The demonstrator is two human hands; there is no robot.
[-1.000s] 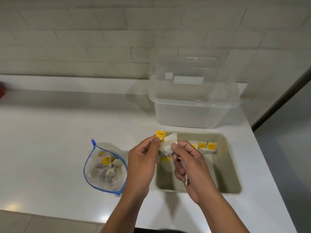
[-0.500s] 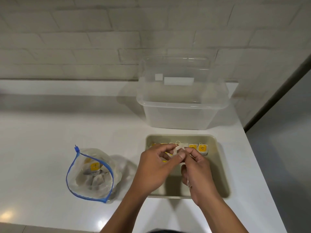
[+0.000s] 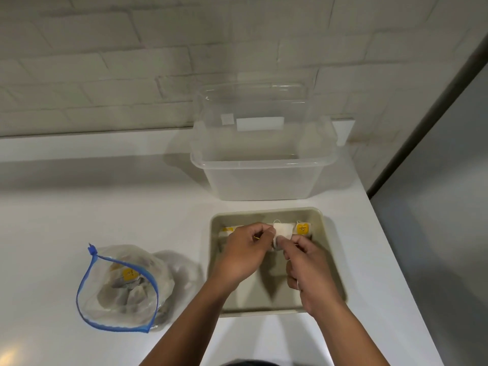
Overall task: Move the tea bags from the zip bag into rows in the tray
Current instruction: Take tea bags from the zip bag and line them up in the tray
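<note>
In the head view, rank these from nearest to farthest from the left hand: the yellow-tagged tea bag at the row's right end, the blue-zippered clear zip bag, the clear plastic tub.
From the left hand:
1. Yellow-tagged tea bag, just right, inside the beige tray.
2. Blue-zippered clear zip bag, off to the left on the counter.
3. Clear plastic tub, behind the tray by the wall.

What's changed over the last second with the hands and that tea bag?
Both hands, left hand and right hand, lowered the tea bag from above the tray into its far row, still pinching it. The zip bag and clear bin stayed put.
</note>
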